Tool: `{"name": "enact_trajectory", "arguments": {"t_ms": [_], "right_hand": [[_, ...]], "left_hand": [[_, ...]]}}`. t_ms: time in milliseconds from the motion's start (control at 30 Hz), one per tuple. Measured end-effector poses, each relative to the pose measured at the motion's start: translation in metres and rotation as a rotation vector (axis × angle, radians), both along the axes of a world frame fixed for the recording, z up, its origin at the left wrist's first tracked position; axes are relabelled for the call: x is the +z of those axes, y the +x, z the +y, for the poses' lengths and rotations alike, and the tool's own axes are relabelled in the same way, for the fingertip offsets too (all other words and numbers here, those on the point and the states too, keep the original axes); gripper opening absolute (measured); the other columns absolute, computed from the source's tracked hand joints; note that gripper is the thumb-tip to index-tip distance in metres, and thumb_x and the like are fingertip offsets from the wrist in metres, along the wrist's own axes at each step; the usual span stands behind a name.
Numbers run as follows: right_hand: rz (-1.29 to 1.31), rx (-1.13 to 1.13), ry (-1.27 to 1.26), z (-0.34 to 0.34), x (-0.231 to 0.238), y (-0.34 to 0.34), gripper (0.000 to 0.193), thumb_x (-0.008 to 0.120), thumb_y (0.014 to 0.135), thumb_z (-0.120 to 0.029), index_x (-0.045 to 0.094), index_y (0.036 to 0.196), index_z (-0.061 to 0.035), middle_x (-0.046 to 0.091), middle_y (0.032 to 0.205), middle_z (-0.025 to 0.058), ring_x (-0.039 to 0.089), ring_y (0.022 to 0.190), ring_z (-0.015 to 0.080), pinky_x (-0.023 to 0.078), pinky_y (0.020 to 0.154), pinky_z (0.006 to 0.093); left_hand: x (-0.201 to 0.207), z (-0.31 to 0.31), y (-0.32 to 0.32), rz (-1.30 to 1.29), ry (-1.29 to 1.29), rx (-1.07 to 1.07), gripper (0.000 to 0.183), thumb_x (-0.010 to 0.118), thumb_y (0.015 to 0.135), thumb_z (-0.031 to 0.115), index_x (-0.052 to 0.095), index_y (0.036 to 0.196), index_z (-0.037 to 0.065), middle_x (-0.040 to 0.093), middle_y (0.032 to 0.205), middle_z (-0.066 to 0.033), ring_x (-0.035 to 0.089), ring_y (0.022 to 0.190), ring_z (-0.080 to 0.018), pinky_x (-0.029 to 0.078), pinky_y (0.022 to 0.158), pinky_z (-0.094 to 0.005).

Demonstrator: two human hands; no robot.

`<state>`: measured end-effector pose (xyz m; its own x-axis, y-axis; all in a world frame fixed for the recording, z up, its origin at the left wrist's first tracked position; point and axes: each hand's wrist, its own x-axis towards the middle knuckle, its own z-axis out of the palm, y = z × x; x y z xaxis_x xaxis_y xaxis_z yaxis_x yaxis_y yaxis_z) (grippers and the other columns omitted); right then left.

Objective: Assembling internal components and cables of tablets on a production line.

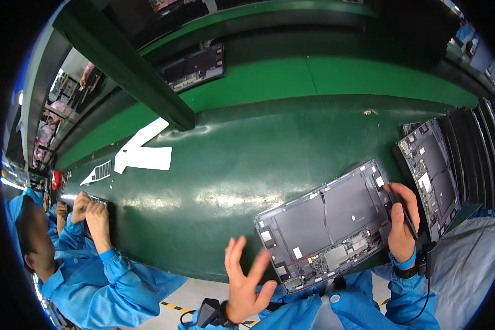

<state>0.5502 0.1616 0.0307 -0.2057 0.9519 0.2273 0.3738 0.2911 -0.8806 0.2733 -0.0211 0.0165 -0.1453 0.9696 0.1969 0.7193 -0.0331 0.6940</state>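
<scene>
An opened tablet or laptop body (335,212) lies tilted at the table's front edge, showing its flat dark battery cells and a strip of circuit board along the near side. My left hand (248,283) is by its left end, fingers spread and slightly blurred; a fingertip is close to the corner, and I cannot tell whether it touches. At the right end, my right hand (402,225) curls round a slim black object (408,219) whose kind is unclear. Both wrists wear black strapped devices.
Another opened device (430,170) leans by a row of dark panels (478,154) at right. White paper strips (148,158) and a black-patterned sheet (100,172) lie left of a green post (132,71). One more device (198,69) sits at the back. A blue-sleeved co-worker (93,286) works at left.
</scene>
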Motion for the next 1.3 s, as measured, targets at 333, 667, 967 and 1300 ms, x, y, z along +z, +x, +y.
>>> {"name": "enact_trajectory", "arguments": {"t_ms": [333, 667, 967, 1300], "right_hand": [[0.101, 0.024, -0.212, -0.012, 0.005, -0.019, 0.039, 0.048, 0.104, -0.015, 0.047, 0.139, 0.0013, 0.062, 0.128, 0.0158, 0.058, 0.122, 0.0197, 0.044, 0.099, 0.0319], [0.344, 0.497, -0.184, -0.026, -0.038, -0.224, 0.044, 0.054, 0.103, -0.020, 0.038, 0.141, -0.0053, 0.057, 0.130, 0.0271, 0.059, 0.112, 0.0478, 0.050, 0.091, 0.0468], [0.132, 0.001, 0.471, -0.087, -0.014, 0.015, 0.032, 0.047, 0.106, -0.023, 0.051, 0.125, 0.0016, 0.067, 0.116, 0.0201, 0.067, 0.093, 0.0354, 0.052, 0.087, 0.0431], [0.392, -0.779, 0.147, -0.049, -0.036, 0.100, 0.051, 0.045, 0.094, 0.006, 0.030, 0.141, -0.0037, 0.028, 0.159, 0.0237, 0.029, 0.147, 0.0296, 0.021, 0.119, 0.0397]], "left_hand": [[0.004, 0.025, 0.001, -0.346, -0.079, 0.241, 0.073, 0.041, 0.105, 0.036, 0.011, 0.155, -0.009, 0.015, 0.163, -0.0243, 0.013, 0.152, -0.0353, 0.010, 0.122, -0.0421], [-0.013, 0.009, -0.267, -0.057, 0.028, 0.532, 0.051, 0.049, 0.105, 0.022, 0.041, 0.148, -0.003, 0.051, 0.146, -0.0204, 0.047, 0.134, -0.0262, 0.032, 0.112, -0.0349], [0.070, 0.120, -0.028, -0.024, 0.223, -0.006, 0.059, 0.062, 0.090, 0.008, 0.043, 0.145, -0.004, 0.048, 0.144, -0.0263, 0.046, 0.136, -0.0394, 0.035, 0.114, -0.0451], [0.026, 0.340, 0.185, -0.064, -0.109, -0.377, 0.065, 0.051, 0.098, 0.049, 0.060, 0.123, -0.011, 0.072, 0.093, -0.0239, 0.070, 0.094, -0.0337, 0.051, 0.087, -0.0389]]}}
